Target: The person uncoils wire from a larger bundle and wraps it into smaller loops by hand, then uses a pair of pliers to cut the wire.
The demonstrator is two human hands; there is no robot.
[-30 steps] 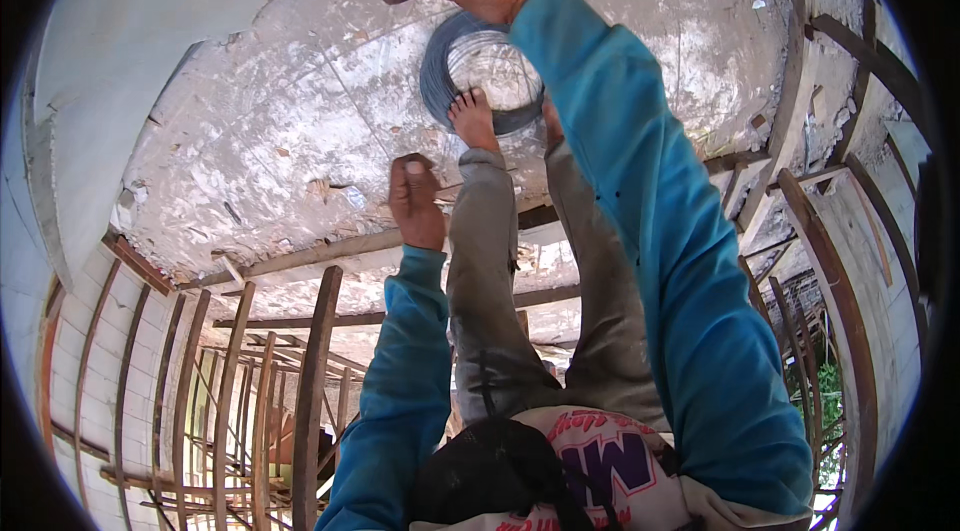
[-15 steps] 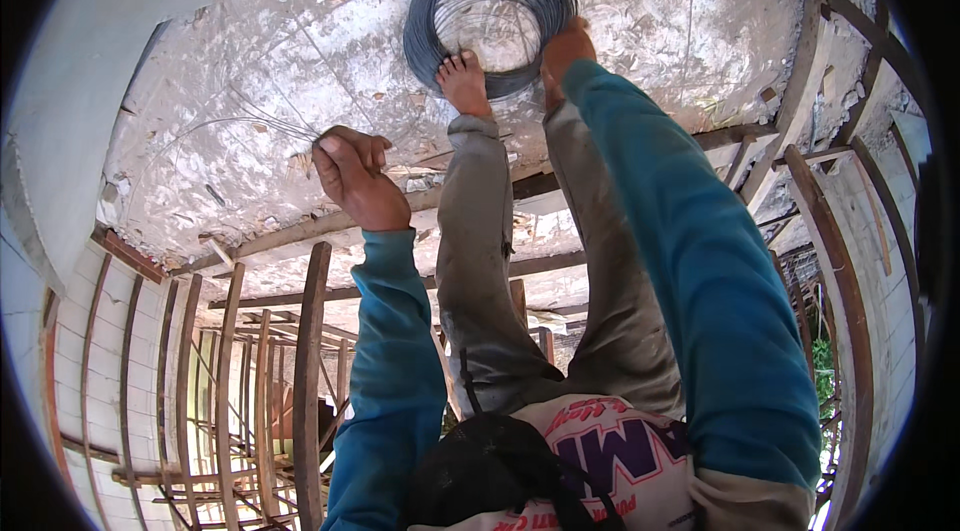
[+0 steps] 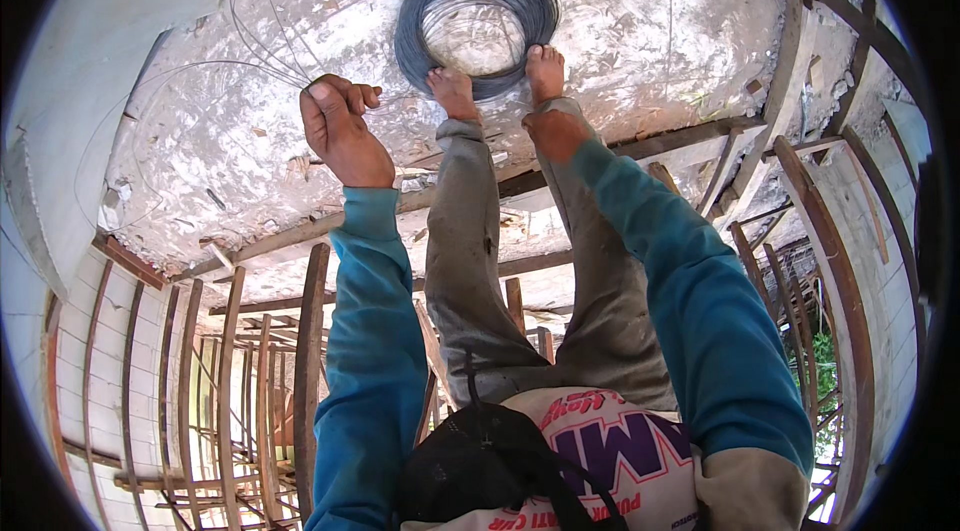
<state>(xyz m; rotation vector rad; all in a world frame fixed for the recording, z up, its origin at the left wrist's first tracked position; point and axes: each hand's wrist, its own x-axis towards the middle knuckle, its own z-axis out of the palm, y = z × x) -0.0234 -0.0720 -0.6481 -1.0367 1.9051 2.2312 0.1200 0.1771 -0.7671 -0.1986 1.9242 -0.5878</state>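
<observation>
My left hand (image 3: 345, 131) is closed in a pinch around several strands of thin wire (image 3: 262, 59). The strands fan out in loose loops to the left of the hand and upward. Beyond my feet, a large round coil of dark wire (image 3: 412, 31) lies flat on the floor. My bare left foot (image 3: 455, 91) and right foot (image 3: 545, 71) press on its near rim. At my right ankle, beside the grey trouser cuff, is my right hand (image 3: 557, 136). Its fingers are hidden, so what it holds, if anything, does not show.
The rough, whitish concrete floor (image 3: 250, 141) has small debris on it. A wooden beam (image 3: 660, 139) runs along its near edge, with timber posts (image 3: 313, 371) and open framing below. Pale panels stand at left, and curved-looking timbers (image 3: 830, 261) at right.
My right hand has drawn back from the coil's right rim to my right ankle. My left hand has risen slightly and moved left, and its wire strands now spread farther upward.
</observation>
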